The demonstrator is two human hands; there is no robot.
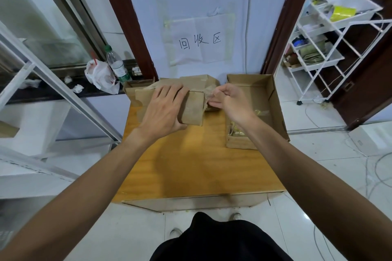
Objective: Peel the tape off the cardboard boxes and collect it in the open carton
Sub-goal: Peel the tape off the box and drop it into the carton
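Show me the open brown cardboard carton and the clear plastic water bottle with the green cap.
Open brown cardboard carton [248,80]: head view, far inner wall.
Clear plastic water bottle [117,67]: head view, label on its body.

The desk [191,165] has a glossy yellow-orange wooden top and stands on a white tiled floor [318,146]. Along its far edge, from about 10 to 12 o'clock, brown cardboard boxes [193,110] are bunched together and touching, with a small one nearest. Just beside them, at 1 to 2 o'clock, sits the open carton [275,99], a shallow brown tray lying lengthwise along the desk's right side.
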